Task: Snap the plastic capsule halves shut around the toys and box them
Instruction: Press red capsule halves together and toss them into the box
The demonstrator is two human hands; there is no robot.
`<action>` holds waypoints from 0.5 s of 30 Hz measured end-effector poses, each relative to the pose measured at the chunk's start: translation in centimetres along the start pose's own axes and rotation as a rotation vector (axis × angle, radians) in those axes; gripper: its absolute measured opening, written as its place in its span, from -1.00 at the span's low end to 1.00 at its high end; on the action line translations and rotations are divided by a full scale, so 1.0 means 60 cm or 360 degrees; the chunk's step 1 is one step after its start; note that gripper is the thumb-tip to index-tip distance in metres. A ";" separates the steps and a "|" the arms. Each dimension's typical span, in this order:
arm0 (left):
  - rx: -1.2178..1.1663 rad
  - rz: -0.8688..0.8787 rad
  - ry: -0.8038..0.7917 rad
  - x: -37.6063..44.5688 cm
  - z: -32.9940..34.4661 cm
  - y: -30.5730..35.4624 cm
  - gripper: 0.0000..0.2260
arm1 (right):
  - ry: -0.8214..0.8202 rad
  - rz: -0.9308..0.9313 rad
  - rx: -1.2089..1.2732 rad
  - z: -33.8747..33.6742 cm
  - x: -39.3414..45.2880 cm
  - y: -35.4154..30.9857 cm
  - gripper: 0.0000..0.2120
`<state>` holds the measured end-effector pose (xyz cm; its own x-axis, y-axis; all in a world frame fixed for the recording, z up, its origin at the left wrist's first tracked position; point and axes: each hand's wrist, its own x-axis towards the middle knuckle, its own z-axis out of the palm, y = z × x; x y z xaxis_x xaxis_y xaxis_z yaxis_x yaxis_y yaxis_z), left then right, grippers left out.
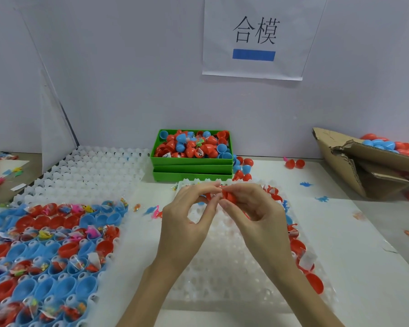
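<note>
My left hand (189,215) and my right hand (250,208) meet above a white dimpled tray (222,274), pinching a red capsule (229,196) between their fingertips. Most of the capsule is hidden by my fingers, so I cannot tell whether its halves are joined. Red capsule halves (314,282) with bagged toys sit along the tray's right side. A cardboard box (354,161) at the far right holds closed red and blue capsules.
A green box (191,160) heaped with red and blue capsule halves stands at the back centre on stacked green trays. At the left a tray (45,251) holds several blue and red halves with toys. Empty white trays (85,171) lie behind it. Small toys are scattered on the table.
</note>
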<state>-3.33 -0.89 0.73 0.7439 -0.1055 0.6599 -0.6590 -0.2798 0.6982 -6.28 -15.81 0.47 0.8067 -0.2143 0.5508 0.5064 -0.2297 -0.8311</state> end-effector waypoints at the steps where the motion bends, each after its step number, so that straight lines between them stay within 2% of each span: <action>1: -0.0037 -0.0026 0.0005 -0.001 0.001 0.000 -0.82 | -0.0013 -0.0019 -0.0011 0.000 -0.001 0.000 -0.75; 9: -0.0619 -0.0512 0.0055 0.003 0.001 -0.003 -0.74 | -0.0162 -0.0142 -0.0144 0.004 -0.004 0.004 -0.69; 15: -0.0447 -0.0370 0.0020 -0.001 -0.001 -0.005 -0.81 | -0.0071 -0.0066 -0.0062 0.005 -0.004 0.002 -0.71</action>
<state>-3.19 -0.76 0.50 0.8771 -0.0577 0.4768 -0.4786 -0.0219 0.8778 -6.31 -15.52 0.19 0.7982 -0.1617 0.5803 0.5285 -0.2743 -0.8034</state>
